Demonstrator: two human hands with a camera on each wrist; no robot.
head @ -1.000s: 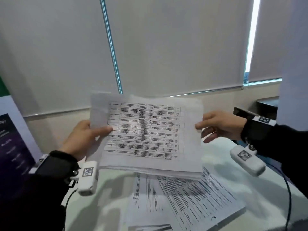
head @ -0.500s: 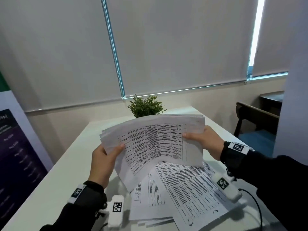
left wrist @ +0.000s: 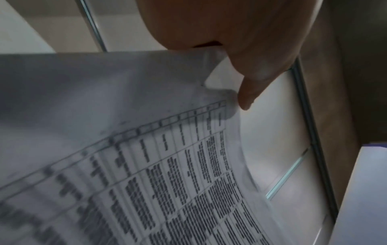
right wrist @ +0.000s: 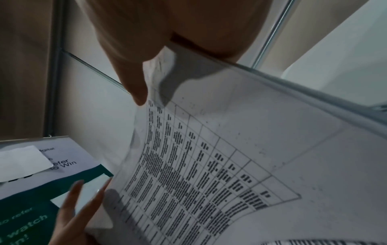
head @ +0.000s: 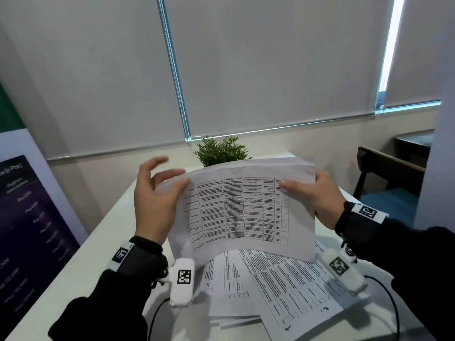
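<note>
I hold a thick stack of printed table sheets (head: 246, 212) upright and bowed above the white table (head: 98, 254). My left hand (head: 172, 183) is at its top left corner. The thumb (left wrist: 247, 92) lies on the front page and the fingers (right wrist: 73, 207) are spread straight behind the edge. My right hand (head: 302, 190) grips the right edge, thumb (right wrist: 134, 82) on the front, fingers hidden behind. The stack (left wrist: 146, 149) fills both wrist views (right wrist: 230, 149).
Several loose printed sheets (head: 283, 286) lie fanned on the table under the stack. A small green plant (head: 221, 151) stands behind it. A dark banner (head: 24, 217) is at the left, a chair (head: 389, 168) at the right. Wrist-camera cables trail on the table.
The stack has been tipped more upright. My left hand has moved from its lower left edge up to the top left corner, with its fingers now spread.
</note>
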